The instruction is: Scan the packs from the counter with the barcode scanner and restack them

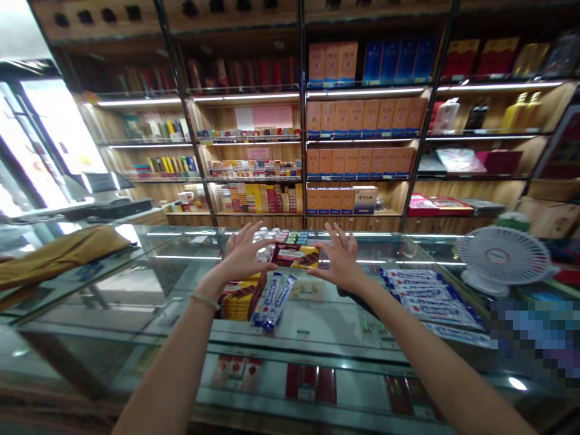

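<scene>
A brown and yellow chocolate wafer packet [295,255] is held up over the glass counter, its printed front facing me. My left hand [248,251] pinches its left end between thumb and forefinger. At the opposite end, the thumb and forefinger of my right hand [339,257] grip it, the other fingers raised. Below my left hand is an open box [238,297] of similar yellow and brown packets, partly hidden by the wrist. Two or so long blue-and-white packets [275,300] lie beside that box.
More blue-and-white packets [421,293] lie in a row at right, near a white fan [501,257]. Small white bottles and coloured packs [292,236] stand behind my hands. Mustard cloth [67,254] lies at left. Shelves [357,145] of boxes line the back wall.
</scene>
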### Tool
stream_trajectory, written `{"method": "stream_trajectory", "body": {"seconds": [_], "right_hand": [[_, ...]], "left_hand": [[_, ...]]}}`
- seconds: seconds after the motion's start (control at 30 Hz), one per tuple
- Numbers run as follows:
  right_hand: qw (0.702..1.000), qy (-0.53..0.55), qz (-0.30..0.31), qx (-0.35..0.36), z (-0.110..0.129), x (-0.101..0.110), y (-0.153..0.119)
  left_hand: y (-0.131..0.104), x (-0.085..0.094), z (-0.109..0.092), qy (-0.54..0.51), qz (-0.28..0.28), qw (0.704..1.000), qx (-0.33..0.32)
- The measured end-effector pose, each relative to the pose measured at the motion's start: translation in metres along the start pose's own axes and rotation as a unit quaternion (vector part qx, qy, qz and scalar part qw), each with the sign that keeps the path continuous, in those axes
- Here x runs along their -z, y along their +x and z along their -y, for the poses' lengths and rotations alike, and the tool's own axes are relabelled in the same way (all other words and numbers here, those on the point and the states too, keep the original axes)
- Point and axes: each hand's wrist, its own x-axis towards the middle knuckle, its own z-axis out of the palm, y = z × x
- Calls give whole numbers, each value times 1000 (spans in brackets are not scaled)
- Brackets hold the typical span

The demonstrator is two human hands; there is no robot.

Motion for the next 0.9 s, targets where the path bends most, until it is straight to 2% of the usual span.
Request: {"method": "stream_trajectory", "body": {"seconds": [0.2,0.4,0.63,0.9], "right_hand": [[998,48,31,-5,53,-22,9],[994,82,68,3,96,-38,15],[991,99,93,16,130,-48,14],[989,106,104,26,143,-62,9]], "left_hand": [[-30,20,49,-15,67,997,37],[-68,20,88,-49,57,996,55],[-108,13,107,-63,48,991,103],[-120,3,119,-65,56,988,130]]}}
